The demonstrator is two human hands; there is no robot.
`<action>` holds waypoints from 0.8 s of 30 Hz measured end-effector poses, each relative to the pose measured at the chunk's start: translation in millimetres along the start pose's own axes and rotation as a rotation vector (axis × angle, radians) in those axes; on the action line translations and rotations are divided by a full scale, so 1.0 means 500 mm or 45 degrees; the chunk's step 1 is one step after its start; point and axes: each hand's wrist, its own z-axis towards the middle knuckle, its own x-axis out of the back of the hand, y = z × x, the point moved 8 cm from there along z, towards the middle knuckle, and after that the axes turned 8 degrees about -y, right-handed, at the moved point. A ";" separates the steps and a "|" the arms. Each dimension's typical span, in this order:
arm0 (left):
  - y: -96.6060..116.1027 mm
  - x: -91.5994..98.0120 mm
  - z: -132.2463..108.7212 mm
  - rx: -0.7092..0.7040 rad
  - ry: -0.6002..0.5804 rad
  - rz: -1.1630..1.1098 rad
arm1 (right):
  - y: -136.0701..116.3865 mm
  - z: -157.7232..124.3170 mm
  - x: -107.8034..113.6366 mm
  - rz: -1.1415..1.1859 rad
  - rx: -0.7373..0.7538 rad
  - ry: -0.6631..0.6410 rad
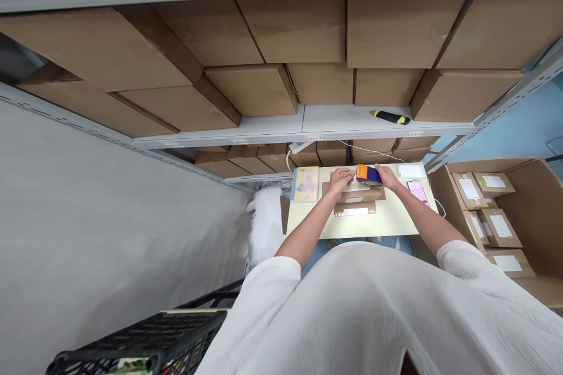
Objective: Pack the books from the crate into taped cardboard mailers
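My right hand is wrapped around an orange and blue packing tape dispenser, held low over a cardboard box on the small pale table. Just left of the dispenser, my left hand has its fingers pinched together above the same box. Whatever those fingers hold is too small to make out. A white label shows on the front of the box. Closer to me, a cardboard flap with a white label and shiny tape lies on the tabletop.
A phone and white label sheets lie at the table's right, a yellow-blue booklet at its left. A large carton with several labelled boxes stands right. Overhead, a shelf carries boxes and a utility knife. A black crate is lower left.
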 end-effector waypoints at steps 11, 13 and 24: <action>-0.015 0.016 -0.010 0.125 0.087 0.137 | -0.016 -0.003 -0.009 -0.068 0.044 -0.002; -0.014 0.022 -0.013 0.143 0.116 0.145 | -0.018 -0.002 -0.008 -0.093 0.054 0.011; -0.002 0.051 -0.010 0.059 0.138 0.242 | -0.057 0.002 -0.022 -0.341 0.089 -0.062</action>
